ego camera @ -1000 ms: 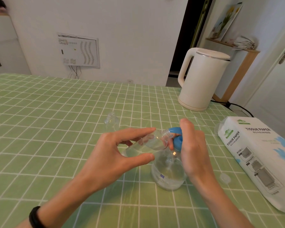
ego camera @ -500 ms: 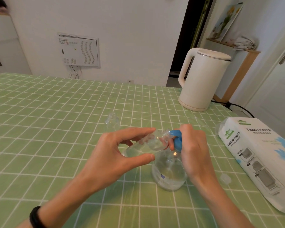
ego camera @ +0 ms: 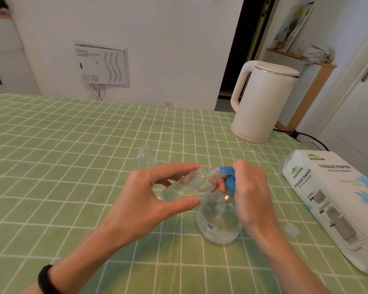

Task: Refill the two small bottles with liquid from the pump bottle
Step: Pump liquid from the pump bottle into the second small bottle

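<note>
Where any writing can be read, it is on the tissue pack (ego camera: 331, 194) along the table's (ego camera: 51, 145) right edge: "TISSUE PAPER" printed twice, once on its top and once on its side, with smaller print I cannot read. One pump bottle (ego camera: 219, 221) stands toward the near edge, right of the middle, and wears a tiny blue label (ego camera: 210, 226), too small to read. Two small bottles are out. The left hand (ego camera: 149, 194) pinches the tilted bottle (ego camera: 191, 183) between thumb and fingers, its mouth at the blue pump head's (ego camera: 229, 181) spout, with clear liquid inside. The right hand (ego camera: 251, 192) has its fingers curled over that pump head. An upright bottle (ego camera: 145, 154) stands uncapped just beyond the hands, apart from them. One clear cap (ego camera: 292, 229) lies beside the pack. One white kettle (ego camera: 261, 100) sits at the far right corner. A black wristband (ego camera: 45, 279) circles the left wrist.
</note>
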`<act>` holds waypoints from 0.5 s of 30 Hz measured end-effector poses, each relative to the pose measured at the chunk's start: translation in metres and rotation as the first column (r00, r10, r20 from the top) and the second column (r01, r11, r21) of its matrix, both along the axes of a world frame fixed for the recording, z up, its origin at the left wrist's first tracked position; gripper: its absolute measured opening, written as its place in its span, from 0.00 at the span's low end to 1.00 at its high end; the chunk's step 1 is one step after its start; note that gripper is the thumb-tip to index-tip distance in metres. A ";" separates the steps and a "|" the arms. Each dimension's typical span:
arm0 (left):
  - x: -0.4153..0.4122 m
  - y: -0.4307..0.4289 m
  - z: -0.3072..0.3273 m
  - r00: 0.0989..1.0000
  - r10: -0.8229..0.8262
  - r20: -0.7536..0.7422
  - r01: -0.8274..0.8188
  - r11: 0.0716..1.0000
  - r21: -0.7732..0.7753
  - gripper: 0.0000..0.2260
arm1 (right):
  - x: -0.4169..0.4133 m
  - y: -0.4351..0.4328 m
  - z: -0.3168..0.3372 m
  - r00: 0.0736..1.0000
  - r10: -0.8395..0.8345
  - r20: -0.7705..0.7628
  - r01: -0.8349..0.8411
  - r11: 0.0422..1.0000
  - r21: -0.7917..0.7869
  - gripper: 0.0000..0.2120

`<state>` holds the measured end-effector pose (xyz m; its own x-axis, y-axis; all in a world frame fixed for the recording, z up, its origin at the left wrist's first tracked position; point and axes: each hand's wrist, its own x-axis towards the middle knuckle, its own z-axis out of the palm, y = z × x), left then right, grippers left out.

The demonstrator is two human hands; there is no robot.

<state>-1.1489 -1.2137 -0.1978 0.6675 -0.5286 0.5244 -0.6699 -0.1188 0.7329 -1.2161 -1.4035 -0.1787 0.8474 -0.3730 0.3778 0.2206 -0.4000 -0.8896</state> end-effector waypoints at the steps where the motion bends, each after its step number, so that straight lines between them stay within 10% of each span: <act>1: 0.000 0.000 0.000 1.000 0.000 0.000 0.000 1.000 0.000 0.24 | -0.001 0.000 0.000 1.000 0.005 0.005 -0.005 1.000 -0.007 0.27; 15: 0.000 -0.001 0.000 1.000 -0.009 -0.009 0.009 1.000 -0.015 0.24 | 0.001 -0.001 -0.001 1.000 -0.013 -0.004 0.013 1.000 0.024 0.28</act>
<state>-1.1485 -1.2143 -0.1979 0.6678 -0.5265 0.5261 -0.6639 -0.1018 0.7409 -1.2151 -1.4047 -0.1800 0.8440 -0.3926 0.3655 0.2121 -0.3816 -0.8997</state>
